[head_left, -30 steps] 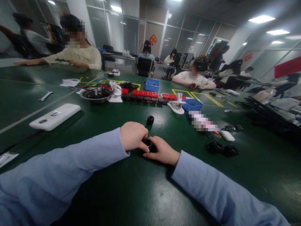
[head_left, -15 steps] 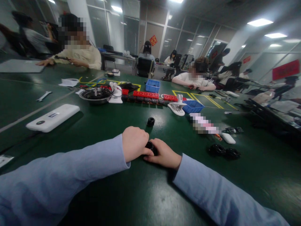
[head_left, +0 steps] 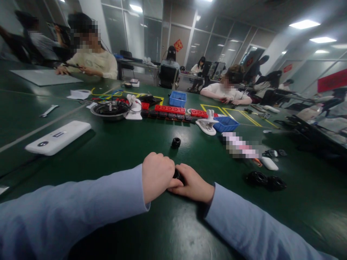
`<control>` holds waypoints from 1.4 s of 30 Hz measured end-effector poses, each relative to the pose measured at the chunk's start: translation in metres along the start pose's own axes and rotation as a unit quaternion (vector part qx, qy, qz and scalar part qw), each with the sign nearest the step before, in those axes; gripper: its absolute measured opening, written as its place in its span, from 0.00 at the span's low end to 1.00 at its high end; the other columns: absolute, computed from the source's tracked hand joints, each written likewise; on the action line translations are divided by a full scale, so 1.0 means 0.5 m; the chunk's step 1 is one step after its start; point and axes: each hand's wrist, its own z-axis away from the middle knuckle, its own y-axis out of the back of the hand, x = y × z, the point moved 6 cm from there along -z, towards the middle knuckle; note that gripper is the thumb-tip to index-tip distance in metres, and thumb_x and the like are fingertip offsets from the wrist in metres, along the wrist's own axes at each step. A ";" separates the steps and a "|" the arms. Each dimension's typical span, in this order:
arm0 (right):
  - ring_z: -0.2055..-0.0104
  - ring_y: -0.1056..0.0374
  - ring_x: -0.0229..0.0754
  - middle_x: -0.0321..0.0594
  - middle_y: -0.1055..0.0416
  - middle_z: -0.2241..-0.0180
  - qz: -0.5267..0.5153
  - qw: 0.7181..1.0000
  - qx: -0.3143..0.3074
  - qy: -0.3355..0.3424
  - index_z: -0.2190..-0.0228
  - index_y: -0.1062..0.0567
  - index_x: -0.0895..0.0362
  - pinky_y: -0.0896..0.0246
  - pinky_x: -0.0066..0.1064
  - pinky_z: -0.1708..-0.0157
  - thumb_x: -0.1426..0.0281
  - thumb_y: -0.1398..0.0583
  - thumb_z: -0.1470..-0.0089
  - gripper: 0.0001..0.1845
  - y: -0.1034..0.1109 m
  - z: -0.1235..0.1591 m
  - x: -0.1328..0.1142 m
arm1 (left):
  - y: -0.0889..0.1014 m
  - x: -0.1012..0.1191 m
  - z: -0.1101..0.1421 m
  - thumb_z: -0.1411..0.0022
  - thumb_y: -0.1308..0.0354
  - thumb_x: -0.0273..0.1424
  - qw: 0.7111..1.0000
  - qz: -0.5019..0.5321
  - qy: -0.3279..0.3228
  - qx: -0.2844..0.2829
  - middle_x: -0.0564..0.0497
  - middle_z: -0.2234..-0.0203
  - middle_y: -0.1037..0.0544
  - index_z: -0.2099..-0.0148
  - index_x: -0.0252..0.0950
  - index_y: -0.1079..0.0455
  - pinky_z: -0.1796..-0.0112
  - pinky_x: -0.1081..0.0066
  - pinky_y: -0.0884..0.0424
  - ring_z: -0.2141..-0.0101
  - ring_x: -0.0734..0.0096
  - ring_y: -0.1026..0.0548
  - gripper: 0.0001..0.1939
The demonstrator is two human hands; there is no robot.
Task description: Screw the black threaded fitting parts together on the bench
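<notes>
Close together at the middle of the green table, my left hand [head_left: 158, 177] and my right hand [head_left: 191, 182] are both closed around a black toy tyre [head_left: 177, 174]. Only part of its round rim shows between the thumbs and fingers. The left hand comes over it from the left with its fingers curled; the right hand wraps its other side, low by the tabletop. Just beyond the hands, a small black tyre [head_left: 176, 143] sits on the table. To the right lie two bigger black knobby tyres [head_left: 256, 178], side by side.
A white power bank-like box [head_left: 58, 139] lies left, near a wrench [head_left: 49, 111]. Farther off are a metal bowl [head_left: 110, 112], red power strips [head_left: 170, 109], a white clamp base [head_left: 208, 124] and blue bins [head_left: 226, 124]. People sit across the table.
Both hands keep their hold on the tyre with almost no change in grip. The view has shifted slightly, so hands and nearby objects appear a little lower and mostly farther right.
</notes>
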 end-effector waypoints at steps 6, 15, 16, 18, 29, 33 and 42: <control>0.69 0.39 0.40 0.37 0.35 0.72 -0.001 1.000 -0.007 -0.008 0.73 0.33 0.59 0.44 0.31 0.68 0.63 0.33 0.58 0.16 0.001 -0.001 -0.002 | -0.006 -0.004 -0.003 0.42 0.46 0.53 1.000 -0.005 -0.002 0.013 0.41 0.74 0.24 0.68 0.28 0.27 0.69 0.63 0.32 0.69 0.53 0.24 0.28; 0.70 0.40 0.40 0.38 0.35 0.72 -0.011 1.000 -0.011 -0.015 0.72 0.32 0.59 0.45 0.32 0.69 0.66 0.33 0.59 0.14 0.001 -0.005 -0.001 | -0.021 -0.012 -0.019 0.42 0.46 0.53 0.999 0.008 -0.031 0.020 0.43 0.75 0.24 0.69 0.30 0.28 0.70 0.63 0.33 0.71 0.55 0.24 0.27; 0.70 0.40 0.40 0.38 0.35 0.72 -0.011 1.000 -0.012 -0.016 0.72 0.32 0.59 0.45 0.32 0.69 0.67 0.33 0.60 0.14 0.001 -0.005 0.000 | -0.024 -0.013 -0.020 0.42 0.46 0.53 0.999 0.010 -0.035 0.022 0.43 0.75 0.24 0.69 0.30 0.28 0.70 0.63 0.33 0.71 0.55 0.24 0.27; 0.70 0.40 0.40 0.37 0.35 0.73 -0.015 1.000 -0.010 -0.018 0.72 0.32 0.59 0.45 0.32 0.69 0.68 0.33 0.60 0.14 0.001 -0.005 0.001 | -0.029 -0.017 -0.022 0.42 0.46 0.52 0.999 0.016 -0.041 0.025 0.44 0.75 0.25 0.69 0.30 0.28 0.71 0.63 0.33 0.71 0.56 0.25 0.27; 0.69 0.39 0.42 0.39 0.34 0.72 -0.034 0.999 -0.024 -0.019 0.69 0.32 0.60 0.45 0.34 0.69 0.67 0.36 0.58 0.14 -0.002 -0.008 0.008 | -0.065 -0.030 -0.042 0.43 0.57 0.61 0.996 0.046 -0.074 0.009 0.44 0.78 0.25 0.72 0.32 0.28 0.75 0.66 0.37 0.74 0.58 0.25 0.36; 0.70 0.40 0.41 0.38 0.34 0.73 -0.043 0.999 -0.023 -0.007 0.71 0.33 0.58 0.46 0.33 0.70 0.66 0.36 0.58 0.14 -0.002 -0.009 0.011 | -0.074 -0.033 -0.047 0.44 0.57 0.62 0.995 0.059 -0.077 -0.007 0.43 0.79 0.25 0.71 0.32 0.27 0.75 0.66 0.37 0.75 0.58 0.26 0.37; 0.70 0.41 0.40 0.38 0.34 0.72 -0.051 0.998 -0.033 0.006 0.70 0.33 0.58 0.46 0.33 0.69 0.68 0.37 0.58 0.12 -0.004 -0.009 0.013 | -0.081 -0.034 -0.053 0.44 0.58 0.62 0.994 0.070 -0.079 -0.040 0.43 0.79 0.26 0.70 0.31 0.27 0.75 0.65 0.39 0.76 0.58 0.27 0.37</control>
